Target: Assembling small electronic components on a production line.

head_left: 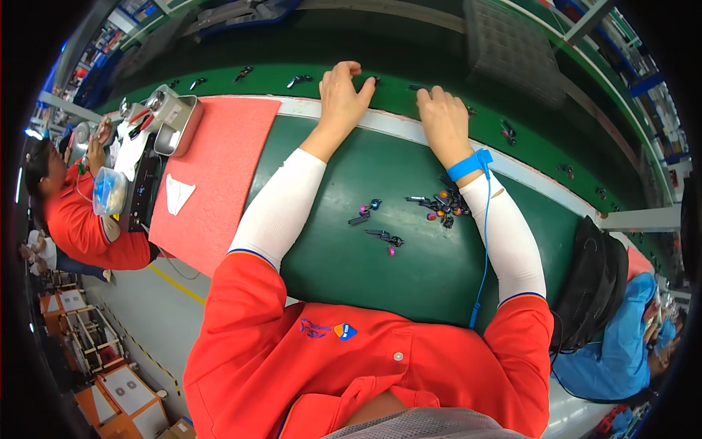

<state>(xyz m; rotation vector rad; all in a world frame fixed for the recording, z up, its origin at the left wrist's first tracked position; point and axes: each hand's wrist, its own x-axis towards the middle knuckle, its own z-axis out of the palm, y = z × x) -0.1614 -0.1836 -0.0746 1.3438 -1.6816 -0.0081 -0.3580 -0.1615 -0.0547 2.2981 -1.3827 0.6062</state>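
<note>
Over the green conveyor belt [212, 84], my left hand [342, 94] is raised with thumb and fingers apart, holding nothing I can see. A small black part [377, 80] lies just beyond its thumb. My right hand [444, 121] reaches over the near edge of the belt, back up and fingers curled down. A short dark piece [415, 87] shows at its fingertips; what the fingers hold is mostly hidden. On the green worktop [322, 271] between my arms lie a pile of small black parts with orange and pink ends [444, 208] and a few loose parts [382, 235].
More small parts [508, 132] lie spaced along the belt. A pink mat [219, 161] with a white scrap and a metal tray [179, 128] is at left, where a co-worker in red [95, 212] sits. A black bag [596, 285] stands right; a blue wrist-strap cord [484, 263] hangs along my right arm.
</note>
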